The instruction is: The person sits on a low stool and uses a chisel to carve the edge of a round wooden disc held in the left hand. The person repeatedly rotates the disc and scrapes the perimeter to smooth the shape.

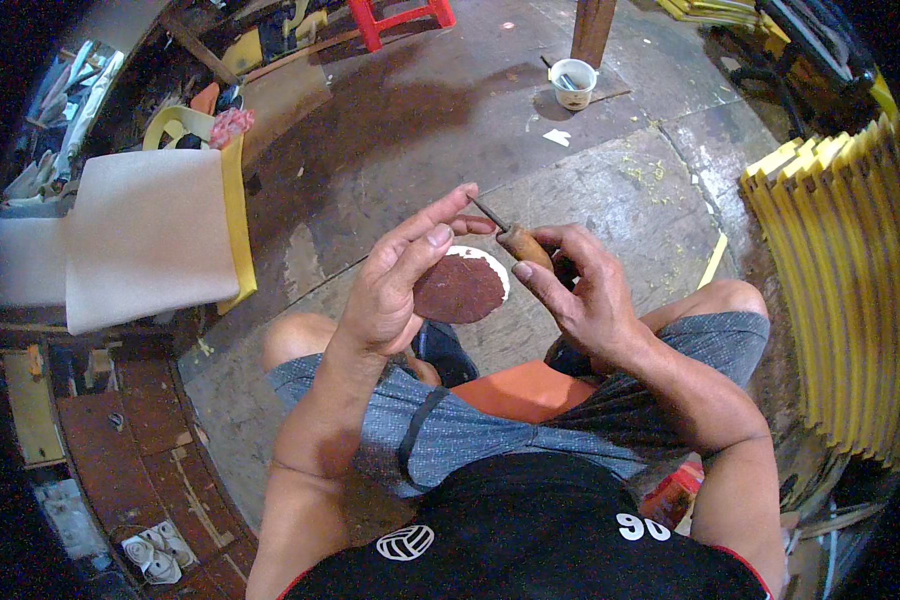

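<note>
My left hand (395,270) grips a round, reddish-brown disc (458,290) with a ragged white rim along its upper edge. The fingers holding it are partly hidden behind it. An awl-like tool (527,248) with a wooden handle and a thin dark metal shaft is in my right hand (588,300), closed round the handle. Its shaft slants up and to the left, above the disc and apart from it. The left index fingertip lies at the tip of the shaft and seems to touch it.
A tall stack of yellow-edged sheets (820,290) stands on the right. To the left lies a pale padded panel (155,235) with a yellow edge. Ahead, a white bucket (574,84) stands by a wooden post (593,35); a red stool (400,18) is farther back.
</note>
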Demonstrator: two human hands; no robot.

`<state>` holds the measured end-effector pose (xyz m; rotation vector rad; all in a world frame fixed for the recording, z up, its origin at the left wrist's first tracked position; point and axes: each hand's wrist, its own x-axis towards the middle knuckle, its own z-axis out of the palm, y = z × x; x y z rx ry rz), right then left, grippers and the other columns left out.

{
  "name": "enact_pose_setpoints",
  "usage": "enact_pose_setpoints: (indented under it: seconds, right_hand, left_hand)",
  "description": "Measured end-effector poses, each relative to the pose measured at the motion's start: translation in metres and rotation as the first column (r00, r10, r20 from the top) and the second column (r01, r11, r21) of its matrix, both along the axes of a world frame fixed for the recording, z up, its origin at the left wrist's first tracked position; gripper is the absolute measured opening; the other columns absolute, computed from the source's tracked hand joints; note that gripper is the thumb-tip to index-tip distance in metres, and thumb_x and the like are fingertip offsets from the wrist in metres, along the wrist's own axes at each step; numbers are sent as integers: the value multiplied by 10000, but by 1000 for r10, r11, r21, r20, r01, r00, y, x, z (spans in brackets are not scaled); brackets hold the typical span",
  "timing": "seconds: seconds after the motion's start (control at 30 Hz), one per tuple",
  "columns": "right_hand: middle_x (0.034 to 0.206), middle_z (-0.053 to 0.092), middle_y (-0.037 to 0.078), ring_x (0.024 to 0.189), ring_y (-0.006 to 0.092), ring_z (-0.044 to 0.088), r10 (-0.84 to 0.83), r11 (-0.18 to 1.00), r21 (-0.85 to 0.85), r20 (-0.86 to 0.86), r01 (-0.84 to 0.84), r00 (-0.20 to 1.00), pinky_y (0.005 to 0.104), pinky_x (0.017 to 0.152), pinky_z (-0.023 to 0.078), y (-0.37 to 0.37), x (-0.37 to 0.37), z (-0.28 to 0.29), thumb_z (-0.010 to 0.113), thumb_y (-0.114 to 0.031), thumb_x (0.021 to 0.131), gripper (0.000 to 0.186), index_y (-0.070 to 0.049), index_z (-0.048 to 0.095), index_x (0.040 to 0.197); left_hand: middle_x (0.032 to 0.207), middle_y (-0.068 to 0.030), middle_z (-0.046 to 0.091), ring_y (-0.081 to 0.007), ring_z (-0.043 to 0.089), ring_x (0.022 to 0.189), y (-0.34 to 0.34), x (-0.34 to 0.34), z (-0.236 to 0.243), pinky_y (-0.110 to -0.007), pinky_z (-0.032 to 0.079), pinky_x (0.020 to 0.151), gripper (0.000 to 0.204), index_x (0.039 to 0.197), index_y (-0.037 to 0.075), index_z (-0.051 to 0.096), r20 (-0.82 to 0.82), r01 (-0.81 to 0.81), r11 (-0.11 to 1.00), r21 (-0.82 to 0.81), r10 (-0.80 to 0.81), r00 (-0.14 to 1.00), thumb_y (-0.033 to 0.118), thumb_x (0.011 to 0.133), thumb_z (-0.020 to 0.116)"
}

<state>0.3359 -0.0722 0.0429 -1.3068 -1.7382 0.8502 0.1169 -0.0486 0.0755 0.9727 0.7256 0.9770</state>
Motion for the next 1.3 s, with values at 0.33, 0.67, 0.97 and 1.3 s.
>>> enact_pose_setpoints:
  seconds: [0.33,0.67,0.97,1.3]
  right_hand:
    - [967,586,158,864,349,618,-30,982,187,133,4,991,412,719,518,3,4,-1,766,-225,806,393,-31,598,1104]
    - [963,582,157,876,359,605,-25,981,195,172,-9,985,430,737,504,4,6,0,770,-212,788,409,-48,581,1112]
    - [970,581,156,889,355,596,-33,972,233,212,-18,977,429,756,496,5,6,0,768,-204,784,419,-53,568,1120]
    - [990,576,158,902,361,588,-35,964,263,226,-26,974,438,763,496,6,6,-5,766,-188,780,431,-60,555,1134]
  left_hand:
    - [1256,-168,588,-192,562,1156,0,-1,-3,-327,451,998,475,1412,-23,446,42,26,999,-29,-25,999,205,999,489]
    - [1275,-178,584,-196,557,1173,-1,-1,-4,-326,438,1014,480,1407,-31,447,91,39,996,-84,-31,995,217,999,488]
    - [1296,-187,577,-211,546,1201,-2,0,-6,-340,427,1035,475,1383,-58,457,57,28,998,-61,-24,998,219,998,481]
    - [1278,-195,587,-228,541,1216,-4,2,-4,-349,415,1047,465,1362,-64,477,45,38,999,-38,-36,998,224,997,486]
